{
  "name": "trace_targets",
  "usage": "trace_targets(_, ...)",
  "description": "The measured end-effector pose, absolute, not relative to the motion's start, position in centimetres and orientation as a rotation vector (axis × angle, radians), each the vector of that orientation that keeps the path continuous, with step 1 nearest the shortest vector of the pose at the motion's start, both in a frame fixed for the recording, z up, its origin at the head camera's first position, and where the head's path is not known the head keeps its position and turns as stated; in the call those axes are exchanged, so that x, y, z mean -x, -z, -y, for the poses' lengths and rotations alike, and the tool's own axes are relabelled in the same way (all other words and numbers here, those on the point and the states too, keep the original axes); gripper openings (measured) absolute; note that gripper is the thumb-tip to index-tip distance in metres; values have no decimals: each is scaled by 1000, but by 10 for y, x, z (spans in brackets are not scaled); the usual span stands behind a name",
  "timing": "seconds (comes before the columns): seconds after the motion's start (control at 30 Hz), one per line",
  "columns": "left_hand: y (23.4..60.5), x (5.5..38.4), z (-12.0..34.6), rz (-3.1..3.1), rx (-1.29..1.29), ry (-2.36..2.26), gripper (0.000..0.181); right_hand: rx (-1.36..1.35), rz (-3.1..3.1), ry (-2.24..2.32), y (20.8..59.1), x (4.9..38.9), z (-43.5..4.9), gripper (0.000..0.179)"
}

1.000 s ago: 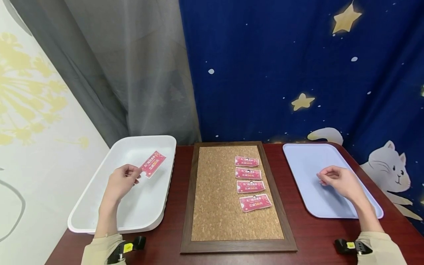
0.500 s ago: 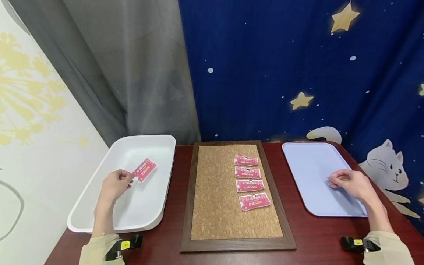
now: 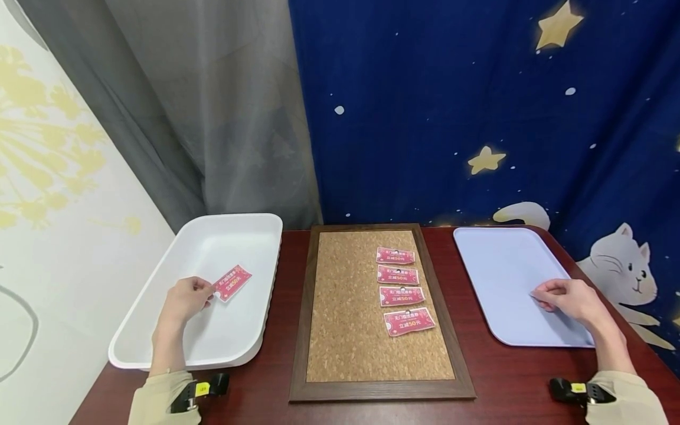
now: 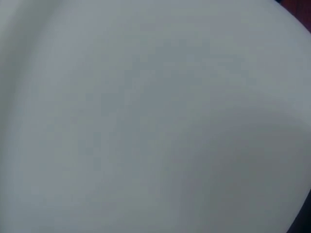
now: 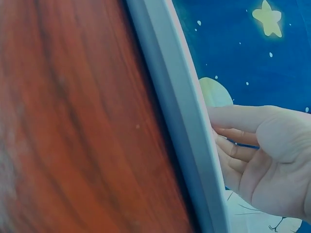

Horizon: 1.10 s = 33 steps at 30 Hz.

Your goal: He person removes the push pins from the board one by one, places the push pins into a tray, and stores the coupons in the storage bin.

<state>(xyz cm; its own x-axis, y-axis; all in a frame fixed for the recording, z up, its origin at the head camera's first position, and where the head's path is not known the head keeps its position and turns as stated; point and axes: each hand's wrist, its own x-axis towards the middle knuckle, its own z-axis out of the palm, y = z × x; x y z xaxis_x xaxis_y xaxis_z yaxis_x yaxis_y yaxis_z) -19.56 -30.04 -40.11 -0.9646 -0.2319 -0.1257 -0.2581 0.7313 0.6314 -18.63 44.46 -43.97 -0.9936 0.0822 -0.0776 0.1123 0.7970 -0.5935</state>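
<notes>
In the head view, my left hand (image 3: 187, 300) pinches the corner of a pink paper coupon (image 3: 232, 283) over the white plastic tub (image 3: 228, 236). My right hand (image 3: 571, 301) is low over the pale blue tray (image 3: 502, 254), thumb and fingertips close together near its surface. Whether anything tiny sits between those fingertips is not clear. In the right wrist view, the tray's rim (image 5: 187, 107) hides the fingertips of the right hand (image 5: 277, 160). Between the hands, several similar coupons (image 3: 409, 321) hang in a column on the right side of a framed cork board (image 3: 356, 330), with small pins at their tops.
A dark red wooden table (image 3: 372, 413) carries the tub, board and tray. Behind it hang a grey curtain (image 3: 249, 118) and a blue starry curtain (image 3: 398, 118). A white wall (image 3: 64, 265) stands at the left. The left wrist view shows only the blurred tub (image 4: 146, 97).
My left hand has drawn the coupon back and lower over the tub. My right hand has moved rightward over the tray, then slightly lower.
</notes>
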Motion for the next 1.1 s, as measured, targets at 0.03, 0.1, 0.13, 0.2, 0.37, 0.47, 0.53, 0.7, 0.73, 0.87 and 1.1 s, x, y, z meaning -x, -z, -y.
trace_targets(0.03,402,196,301,-2881,412,-1058,27,-164,-2927,980,439,187,-445,37)
trace_targets(0.1,403,197,302,-2869,416,-1052,28,-179,-2920,981,440,187,-446,38)
trace_targets(0.13,403,197,302,-2864,418,-1050,28,-183,-2918,984,440,187,-446,38)
trace_targets(0.2,404,197,303,-2852,420,-1054,28,-198,-2912,989,439,186,-447,39)
trace_targets(0.37,405,198,304,-2836,413,-1082,28,-226,-2892,1018,439,186,-449,37)
trace_targets(0.47,405,198,304,-2839,418,-1098,29,-230,-2872,1047,440,186,-451,39)
trace_targets(0.53,404,197,304,-2843,430,-1096,30,-234,-2858,1063,440,185,-451,40)
trace_targets(0.7,403,196,304,-2851,448,-1065,37,-259,-2856,1082,439,184,-454,45)
trace_targets(0.73,403,196,304,-2851,443,-1067,39,-275,-2862,1079,439,184,-454,46)
trace_targets(0.87,401,196,304,-2841,416,-1091,45,-329,-2883,1077,439,184,-454,48)
trace_targets(1.1,396,197,297,-2854,384,-1119,44,-300,-2994,1048,436,181,-449,48)
